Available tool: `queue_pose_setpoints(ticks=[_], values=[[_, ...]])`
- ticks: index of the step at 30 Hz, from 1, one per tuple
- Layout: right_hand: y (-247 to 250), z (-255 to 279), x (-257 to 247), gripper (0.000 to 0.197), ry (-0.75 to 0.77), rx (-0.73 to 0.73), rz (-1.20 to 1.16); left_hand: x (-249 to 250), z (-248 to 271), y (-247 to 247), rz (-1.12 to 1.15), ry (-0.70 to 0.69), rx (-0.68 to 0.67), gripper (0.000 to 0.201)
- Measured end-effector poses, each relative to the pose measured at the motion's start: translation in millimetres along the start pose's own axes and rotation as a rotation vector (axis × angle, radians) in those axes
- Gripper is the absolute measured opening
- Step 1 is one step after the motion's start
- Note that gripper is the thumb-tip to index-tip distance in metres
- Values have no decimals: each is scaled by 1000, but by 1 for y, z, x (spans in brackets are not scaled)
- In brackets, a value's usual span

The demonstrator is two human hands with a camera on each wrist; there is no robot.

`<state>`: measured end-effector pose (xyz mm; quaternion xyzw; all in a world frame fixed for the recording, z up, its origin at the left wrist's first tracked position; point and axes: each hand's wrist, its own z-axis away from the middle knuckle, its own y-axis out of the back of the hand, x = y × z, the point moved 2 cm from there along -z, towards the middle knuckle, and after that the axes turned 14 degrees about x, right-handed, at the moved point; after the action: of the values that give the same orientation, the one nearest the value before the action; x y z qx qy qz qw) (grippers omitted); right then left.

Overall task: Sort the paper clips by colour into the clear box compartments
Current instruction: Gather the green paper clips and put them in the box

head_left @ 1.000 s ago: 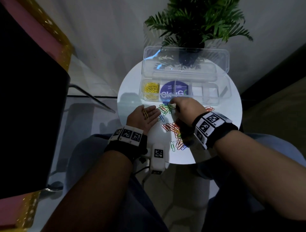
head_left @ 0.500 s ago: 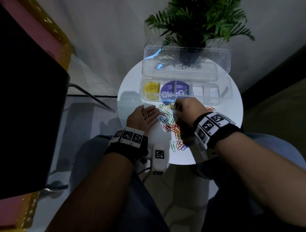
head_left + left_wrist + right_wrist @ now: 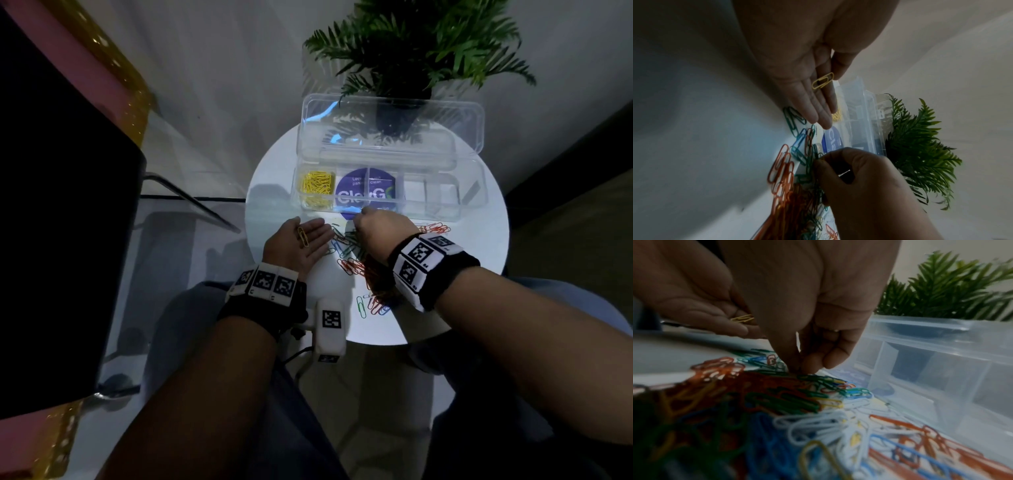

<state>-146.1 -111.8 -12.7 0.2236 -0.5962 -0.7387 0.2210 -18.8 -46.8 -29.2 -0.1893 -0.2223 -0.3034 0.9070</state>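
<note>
My left hand point(image 3: 301, 241) lies palm up and open on the table, left of the pile, with yellow paper clips point(image 3: 303, 236) resting on the palm point(image 3: 823, 80). A mixed pile of paper clips point(image 3: 356, 267) in red, green, blue, white and yellow is spread in front of the clear box point(image 3: 428, 209). My right hand point(image 3: 359, 219) is curled over the pile's far edge, thumb and fingers point(image 3: 809, 365) pinched together among green clips; the clip they pinch is hidden. The leftmost compartment holds yellow clips point(image 3: 317, 188). The other compartments look bare.
The box's lid point(image 3: 390, 137) stands open behind it, with a potted fern point(image 3: 411, 51) beyond. A blue round label point(image 3: 363, 192) shows through the box. The round white table point(image 3: 479, 246) is small; a white tagged device point(image 3: 330, 325) sits at its near edge. A black object point(image 3: 61, 240) looms on the left.
My right hand has kept picking at the pile's far edge, shifting only slightly towards the box. My left hand has stayed still with the yellow clips on its palm.
</note>
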Motion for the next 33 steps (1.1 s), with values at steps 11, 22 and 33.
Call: queue_pose_setpoints(ticks=[11, 22, 33], values=[[3, 3, 8, 27, -55, -21, -51, 1, 2, 1, -6, 4, 5, 41], [2, 4, -1, 26, -13, -3, -24, 4, 2, 1, -23, 1, -3, 42], [34, 11, -8, 5, -63, 314, -753, 0, 7, -3, 34, 85, -51, 36]])
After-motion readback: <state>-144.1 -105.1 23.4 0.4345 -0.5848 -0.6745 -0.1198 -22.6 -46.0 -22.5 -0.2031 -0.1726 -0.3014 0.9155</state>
